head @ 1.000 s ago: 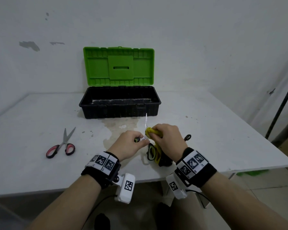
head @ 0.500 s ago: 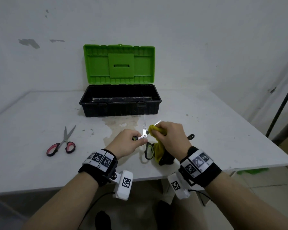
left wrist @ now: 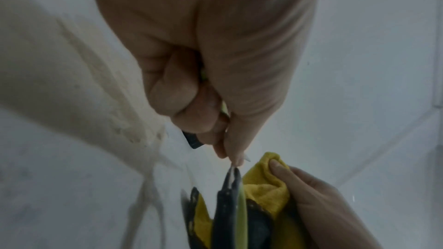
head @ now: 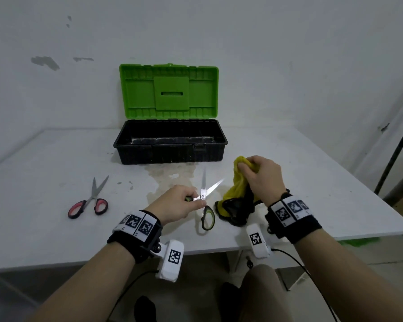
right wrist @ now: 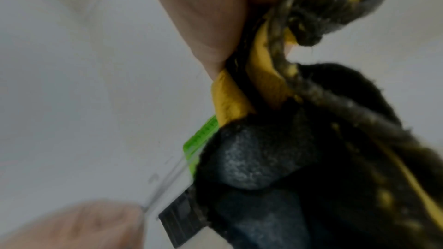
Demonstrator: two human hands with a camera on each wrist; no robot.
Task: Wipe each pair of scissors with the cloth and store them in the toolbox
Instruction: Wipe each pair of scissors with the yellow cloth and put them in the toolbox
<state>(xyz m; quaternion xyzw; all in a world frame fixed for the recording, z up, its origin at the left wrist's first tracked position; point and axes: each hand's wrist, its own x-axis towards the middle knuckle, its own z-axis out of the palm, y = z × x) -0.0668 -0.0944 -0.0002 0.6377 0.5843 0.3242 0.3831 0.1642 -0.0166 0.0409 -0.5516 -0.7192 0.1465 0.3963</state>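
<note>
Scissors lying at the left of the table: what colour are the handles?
Red-pink with black edging on the scissors; the blades are bare metal. The head view shows it best.

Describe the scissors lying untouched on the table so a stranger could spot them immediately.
Start at the open toolbox with the green lid at the back of the white table. Go left and toward the near edge: the red-handled scissors lie flat there, alone, blades slightly parted. The other pair has green-and-black handles and is held by the left hand.

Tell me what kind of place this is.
Probably a bare workroom or makeshift test space: a stained white table against a scuffed, patchy white wall, with an open green-lidded toolbox on it.
</note>
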